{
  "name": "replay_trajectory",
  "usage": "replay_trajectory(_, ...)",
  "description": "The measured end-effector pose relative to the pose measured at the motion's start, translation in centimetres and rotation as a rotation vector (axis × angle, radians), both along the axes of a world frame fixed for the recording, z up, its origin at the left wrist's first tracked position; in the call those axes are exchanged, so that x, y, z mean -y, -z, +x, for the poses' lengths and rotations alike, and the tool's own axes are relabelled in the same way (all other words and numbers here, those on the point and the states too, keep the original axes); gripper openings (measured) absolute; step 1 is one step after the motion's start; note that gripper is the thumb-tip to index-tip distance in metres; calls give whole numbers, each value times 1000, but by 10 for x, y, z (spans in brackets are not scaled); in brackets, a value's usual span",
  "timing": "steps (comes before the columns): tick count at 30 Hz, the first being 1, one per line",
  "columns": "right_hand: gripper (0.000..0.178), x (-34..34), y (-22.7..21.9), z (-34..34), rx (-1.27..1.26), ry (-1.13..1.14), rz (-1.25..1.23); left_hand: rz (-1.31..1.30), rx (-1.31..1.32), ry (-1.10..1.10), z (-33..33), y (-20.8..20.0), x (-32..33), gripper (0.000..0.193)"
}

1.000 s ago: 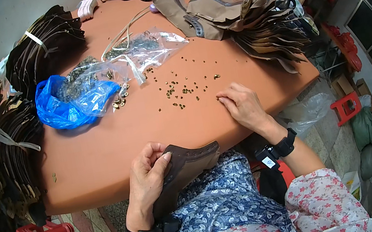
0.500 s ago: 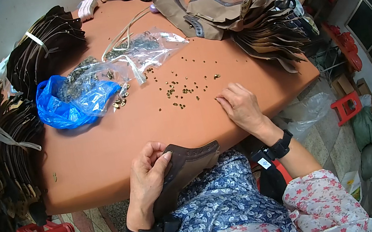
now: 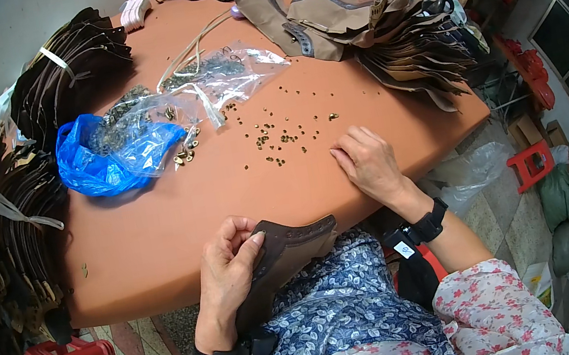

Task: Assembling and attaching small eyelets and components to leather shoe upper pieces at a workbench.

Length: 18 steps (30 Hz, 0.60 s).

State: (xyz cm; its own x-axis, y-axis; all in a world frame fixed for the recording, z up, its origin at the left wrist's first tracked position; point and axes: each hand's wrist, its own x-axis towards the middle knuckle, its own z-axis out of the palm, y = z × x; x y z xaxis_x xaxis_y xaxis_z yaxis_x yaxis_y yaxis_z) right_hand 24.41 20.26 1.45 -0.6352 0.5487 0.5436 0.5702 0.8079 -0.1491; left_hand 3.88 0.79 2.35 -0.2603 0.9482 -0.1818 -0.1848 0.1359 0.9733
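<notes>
"What did the left hand (image 3: 227, 262) hold?"
"It pinched a matte brown panel (image 3: 286, 256) with a dark, hole-lined border at the near edge of the orange table (image 3: 158, 232)."
"And the right hand (image 3: 371, 161)?"
"Narrowly bunched near scattered brassy bits (image 3: 285, 139); whether it gripped one, I couldn't tell."
"The crinkled blue bag (image 3: 91, 168)?"
"Small greyish pieces (image 3: 109, 137) lay in its mouth."

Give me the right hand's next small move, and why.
Probably bring the right hand to the brown piece: its fingertips look pinched, perhaps on one of the brass-coloured bits nearby, though that's too small to tell, while the left hand holds the piece by the table.
</notes>
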Motion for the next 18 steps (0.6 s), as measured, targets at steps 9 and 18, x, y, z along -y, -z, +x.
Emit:
replay_trajectory(9, 6, 49, -30, -10, -206, -148, -365, 17, 171, -64, -3, -2, 1, 3)
replay_trajectory(18, 17, 95, -22, -43, -223, -464, -200, 58, 335, -102, -11, -6, 5, 5)
